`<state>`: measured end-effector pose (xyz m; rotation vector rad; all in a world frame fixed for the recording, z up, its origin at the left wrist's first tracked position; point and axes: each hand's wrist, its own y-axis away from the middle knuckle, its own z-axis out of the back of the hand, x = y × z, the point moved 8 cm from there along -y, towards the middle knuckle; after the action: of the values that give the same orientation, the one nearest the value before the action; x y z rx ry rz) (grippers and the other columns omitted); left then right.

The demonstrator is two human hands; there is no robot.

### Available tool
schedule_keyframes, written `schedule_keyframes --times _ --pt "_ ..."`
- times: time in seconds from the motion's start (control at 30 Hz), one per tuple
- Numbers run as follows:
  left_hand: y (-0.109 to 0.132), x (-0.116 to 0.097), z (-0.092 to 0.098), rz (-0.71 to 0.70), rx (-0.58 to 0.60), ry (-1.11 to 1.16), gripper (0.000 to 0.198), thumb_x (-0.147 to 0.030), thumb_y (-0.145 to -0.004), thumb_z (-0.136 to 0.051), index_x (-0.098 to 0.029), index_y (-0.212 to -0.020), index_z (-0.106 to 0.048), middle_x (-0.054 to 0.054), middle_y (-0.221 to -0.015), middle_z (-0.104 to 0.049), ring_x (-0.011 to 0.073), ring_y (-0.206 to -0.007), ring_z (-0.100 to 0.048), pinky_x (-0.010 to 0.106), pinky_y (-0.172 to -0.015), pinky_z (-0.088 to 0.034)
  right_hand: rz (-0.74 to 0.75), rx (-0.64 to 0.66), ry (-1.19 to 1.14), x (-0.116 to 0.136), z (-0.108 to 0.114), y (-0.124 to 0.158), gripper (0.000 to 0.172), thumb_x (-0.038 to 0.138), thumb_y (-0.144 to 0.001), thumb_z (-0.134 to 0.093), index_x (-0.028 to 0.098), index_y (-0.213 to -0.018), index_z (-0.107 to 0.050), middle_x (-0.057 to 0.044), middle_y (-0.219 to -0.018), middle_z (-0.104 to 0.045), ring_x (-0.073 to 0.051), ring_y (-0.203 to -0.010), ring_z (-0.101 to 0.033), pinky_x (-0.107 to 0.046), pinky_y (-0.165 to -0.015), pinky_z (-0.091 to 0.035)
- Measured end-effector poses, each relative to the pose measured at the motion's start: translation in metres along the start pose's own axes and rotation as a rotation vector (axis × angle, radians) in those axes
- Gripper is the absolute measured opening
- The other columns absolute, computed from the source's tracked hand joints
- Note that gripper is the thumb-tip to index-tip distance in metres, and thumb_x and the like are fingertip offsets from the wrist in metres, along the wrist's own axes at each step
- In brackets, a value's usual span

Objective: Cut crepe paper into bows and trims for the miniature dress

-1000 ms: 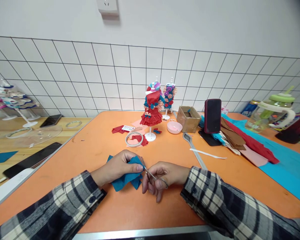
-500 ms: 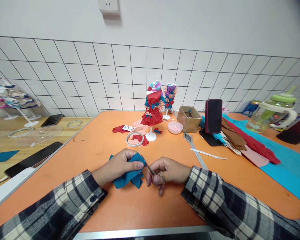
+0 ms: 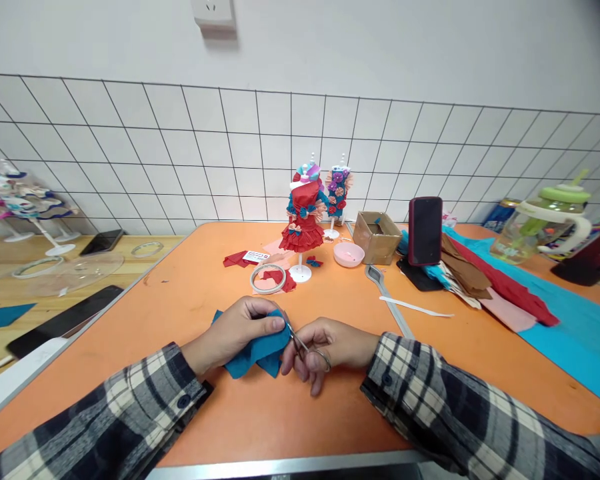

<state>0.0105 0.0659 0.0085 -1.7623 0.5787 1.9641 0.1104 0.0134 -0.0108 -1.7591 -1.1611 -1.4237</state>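
Note:
My left hand (image 3: 244, 328) pinches a folded piece of teal crepe paper (image 3: 254, 355) between thumb and fingers, low over the table's front half. In my right hand (image 3: 320, 348) is a small pair of metal scissors (image 3: 301, 341), with fingers through the handles. The scissor tips meet the paper's right edge beside my left thumb. How far the blades are apart is too small to tell. Just beyond my hands stands a miniature dress form in a red ruffled dress (image 3: 304, 227) with teal bows.
Behind my left hand lies a tape roll (image 3: 268, 279) on red and pink scraps. A pink bowl (image 3: 349, 255), a cardboard box (image 3: 377, 238) and an upright phone (image 3: 425, 231) stand farther back. To the right are a white strip (image 3: 415, 307), layered coloured paper (image 3: 515, 287) and a jug (image 3: 545, 223).
My right hand and the scissors have shifted slightly left, closer against the teal paper. My left hand keeps its hold. The whole view has drifted a little.

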Motion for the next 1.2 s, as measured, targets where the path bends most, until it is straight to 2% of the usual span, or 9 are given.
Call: schedule_keyframes --times 0.13,0.3,0.67,0.8,0.93,1.1,1.2 --pt "0.000 -0.003 -0.003 -0.032 0.048 -0.056 0.032 -0.044 -0.075 -0.070 -0.013 -0.075 -0.073 0.007 -0.075 -0.069 0.0181 -0.073 -0.060 0.028 -0.068 -0.048 0.013 -0.029 0.030 0.000 0.002 0.000 0.052 0.054 -0.067 -0.075 0.007 -0.089 -0.065 0.003 -0.063 -0.050 -0.007 -0.058 -0.056 -0.024 -0.056 -0.058" --pt "-0.002 -0.009 -0.007 -0.079 0.088 -0.137 0.035 -0.047 -0.073 -0.071 -0.012 -0.069 -0.070 0.006 -0.072 -0.066 0.0193 -0.074 -0.060 0.029 -0.070 -0.048 -0.002 -0.018 0.008 -0.003 0.002 -0.001 0.056 0.055 -0.066 -0.075 0.007 -0.094 -0.066 0.001 -0.067 -0.054 -0.008 -0.059 -0.057 -0.024 -0.057 -0.058" --pt "-0.002 -0.011 -0.013 -0.050 0.138 -0.174 0.037 -0.047 -0.074 -0.069 -0.011 -0.069 -0.070 0.007 -0.072 -0.068 0.0193 -0.070 -0.061 0.028 -0.065 -0.047 -0.032 -0.058 0.024 -0.007 0.005 -0.001 0.053 0.052 -0.064 -0.077 0.008 -0.092 -0.067 0.003 -0.063 -0.053 -0.008 -0.057 -0.058 -0.025 -0.058 -0.058" --pt "-0.002 -0.008 -0.015 -0.039 0.172 -0.194 0.036 -0.047 -0.075 -0.069 -0.012 -0.070 -0.070 0.006 -0.070 -0.067 0.0178 -0.067 -0.060 0.027 -0.062 -0.046 -0.015 -0.047 -0.004 -0.004 0.002 -0.001 0.057 0.055 -0.064 -0.076 0.007 -0.093 -0.069 0.001 -0.067 -0.055 -0.008 -0.060 -0.059 -0.022 -0.059 -0.057" --pt "-0.003 -0.007 -0.014 -0.048 0.165 -0.215 0.037 -0.047 -0.075 -0.068 -0.011 -0.069 -0.070 0.006 -0.070 -0.067 0.0185 -0.067 -0.060 0.027 -0.063 -0.046 -0.026 -0.060 0.016 -0.003 0.002 -0.001 0.056 0.053 -0.062 -0.078 0.006 -0.093 -0.069 0.004 -0.060 -0.051 -0.007 -0.056 -0.058 -0.021 -0.056 -0.057" --pt "-0.003 -0.005 -0.016 -0.022 0.183 -0.231 0.036 -0.048 -0.074 -0.068 -0.012 -0.069 -0.070 0.006 -0.070 -0.067 0.0182 -0.066 -0.060 0.028 -0.062 -0.046 -0.049 -0.053 -0.004 -0.005 0.002 0.000 0.061 0.057 -0.062 -0.075 0.007 -0.096 -0.070 0.001 -0.068 -0.058 -0.007 -0.057 -0.060 -0.020 -0.058 -0.056" --pt "-0.003 -0.004 -0.016 -0.012 0.184 -0.249 0.036 -0.048 -0.074 -0.068 -0.012 -0.070 -0.071 0.007 -0.071 -0.067 0.0186 -0.067 -0.060 0.028 -0.062 -0.046 -0.052 -0.063 0.012 -0.006 0.004 -0.001 0.059 0.055 -0.063 -0.076 0.007 -0.096 -0.070 0.002 -0.062 -0.057 -0.007 -0.052 -0.060 -0.020 -0.055 -0.056"
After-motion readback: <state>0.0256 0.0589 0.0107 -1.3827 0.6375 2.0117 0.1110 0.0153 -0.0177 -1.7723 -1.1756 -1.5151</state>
